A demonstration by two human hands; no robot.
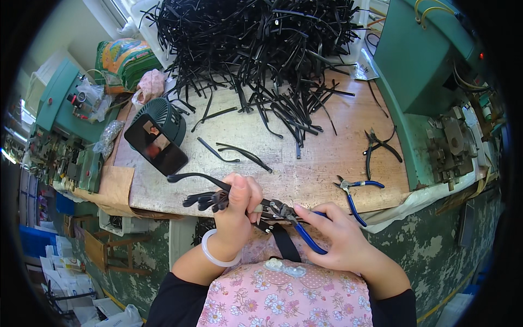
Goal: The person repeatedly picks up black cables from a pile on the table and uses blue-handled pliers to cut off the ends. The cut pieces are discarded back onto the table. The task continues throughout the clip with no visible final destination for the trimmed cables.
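My left hand (238, 199) is closed around a bundle of black eyeglass temples (202, 200), their curved ends sticking out to the left. One temple (199, 176) juts farther out above the others. My right hand (340, 237) grips blue-handled pliers (309, 238). The pliers' jaws meet the right end of the bundle, just beside my left fingers. Whether they bite on a temple there is too small to tell. Several loose temples (245, 155) lie on the worktable (218, 182) just beyond my hands.
A big heap of black temples (261, 49) spills from a white bin across the table's back. On the right lie blue-handled cutters (354, 193) and black-handled pliers (375, 147). A phone (155, 144) leans against a green fan (166, 111). Green machines (417, 65) flank both sides.
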